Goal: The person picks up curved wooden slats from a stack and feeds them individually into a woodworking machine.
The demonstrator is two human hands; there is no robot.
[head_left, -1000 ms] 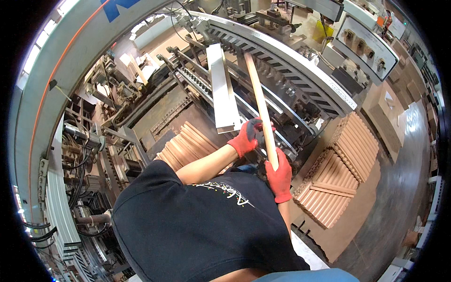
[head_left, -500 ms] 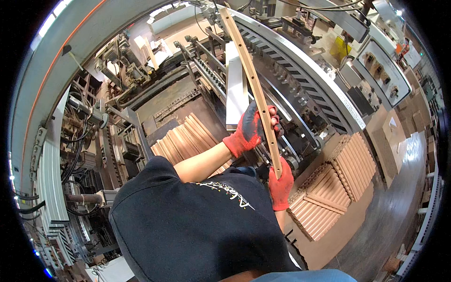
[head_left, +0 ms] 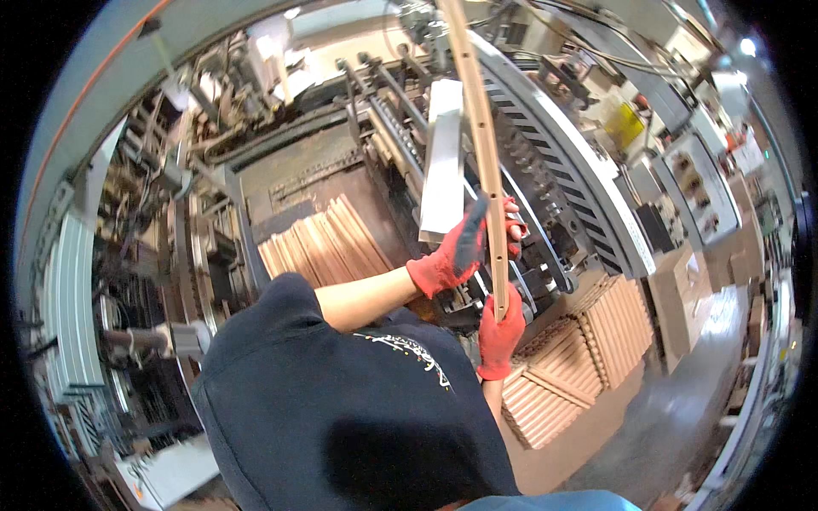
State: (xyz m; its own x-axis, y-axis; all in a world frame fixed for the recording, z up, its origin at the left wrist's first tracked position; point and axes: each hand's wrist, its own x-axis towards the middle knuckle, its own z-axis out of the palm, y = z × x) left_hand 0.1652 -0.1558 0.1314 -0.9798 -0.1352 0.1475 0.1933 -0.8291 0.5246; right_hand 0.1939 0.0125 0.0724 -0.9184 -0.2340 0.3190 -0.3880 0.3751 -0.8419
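Note:
A long, narrow wooden strip [head_left: 481, 128] with a row of dark holes stands before me, its far end running out past the top edge of the view. My left hand [head_left: 456, 251], in a red and dark-grey glove, is wrapped around its middle, with fingertips showing on the right side. Lower down, my right hand [head_left: 501, 336], in a red glove, grips the strip's near end. Just left of the strip, a long white bar [head_left: 443, 162] lies on the machine [head_left: 400, 145].
Many wooden strips [head_left: 328, 247] lie side by side on the machine bed at left. Stacked strips [head_left: 558, 375] rest on cardboard at right. A striped rail [head_left: 562, 170] curves behind my hands. A control panel [head_left: 703, 192] and cardboard boxes [head_left: 682, 289] stand further right.
The view has shifted slightly. The strip looks more upright, with its far end now beyond the top edge. My left hand's thumb now points up along the strip; both hands still hold it.

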